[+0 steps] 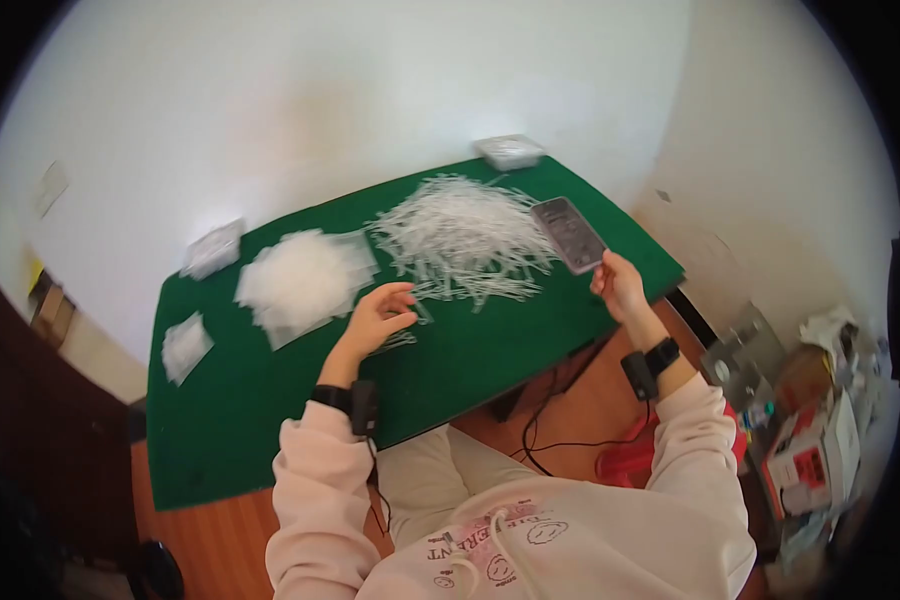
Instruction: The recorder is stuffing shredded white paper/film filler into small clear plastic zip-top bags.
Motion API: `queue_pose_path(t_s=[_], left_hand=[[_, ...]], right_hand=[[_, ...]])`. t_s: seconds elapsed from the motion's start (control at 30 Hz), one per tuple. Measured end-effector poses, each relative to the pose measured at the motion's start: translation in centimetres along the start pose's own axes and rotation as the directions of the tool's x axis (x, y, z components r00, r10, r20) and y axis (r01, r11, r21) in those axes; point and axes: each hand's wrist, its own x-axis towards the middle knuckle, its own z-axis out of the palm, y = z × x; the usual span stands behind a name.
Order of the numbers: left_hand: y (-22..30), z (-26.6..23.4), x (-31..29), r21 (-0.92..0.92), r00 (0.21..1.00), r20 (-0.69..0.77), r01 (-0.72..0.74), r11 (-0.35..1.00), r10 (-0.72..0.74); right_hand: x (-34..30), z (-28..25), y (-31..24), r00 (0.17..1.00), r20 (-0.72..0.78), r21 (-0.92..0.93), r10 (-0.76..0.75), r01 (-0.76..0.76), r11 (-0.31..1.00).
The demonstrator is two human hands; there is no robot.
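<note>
A phone is held up in the right hand, pinched at its lower corner between thumb and fingers, with the rest of it standing clear above the far right part of the green bench. The left hand is held loosely over the bench, its fingers curled and slightly apart, gripping nothing; a few clear plastic strips lie just beneath it, though whether they are actually touched cannot be told. Just beyond that hand, between the two hands, a large tangled heap of the same thin strips is spread across the middle of the bench. To its left a pile of clear plastic bags is stacked, and two smaller packets are set farther left, well apart from the hands. Another small packet rests at the far edge.

For the sorting of strips to be done well, it is judged that the phone should first be laid down flat on a bare patch of the bench (a corner pinch is a weak hold, and one hand alone is clumsy with such thin pieces). The strips are best drawn from the near edge of the heap a few at a time, so that the tangle is not dragged along. The loose strips under the left hand should be gathered with the ends lined up.
</note>
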Motion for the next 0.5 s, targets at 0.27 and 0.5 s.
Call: queue_pose_path(t_s=[0.27, 0.5], left_hand=[[-0.5, 1.9, 0.8, -0.006, 0.998, -0.005, 0.062, 0.998, -0.062], [-0.3, 0.9, -0.2, -0.02, 0.989, -0.007, 0.146, 0.989, -0.146]], right_hand=[[1.6, -13.8, -4.4, 0.857, -0.486, -0.338, -0.173, -0.001, 0.941], [3.2, -15.4, -3.0, 0.83, -0.554, -0.172, 0.063, -0.188, 0.967]])
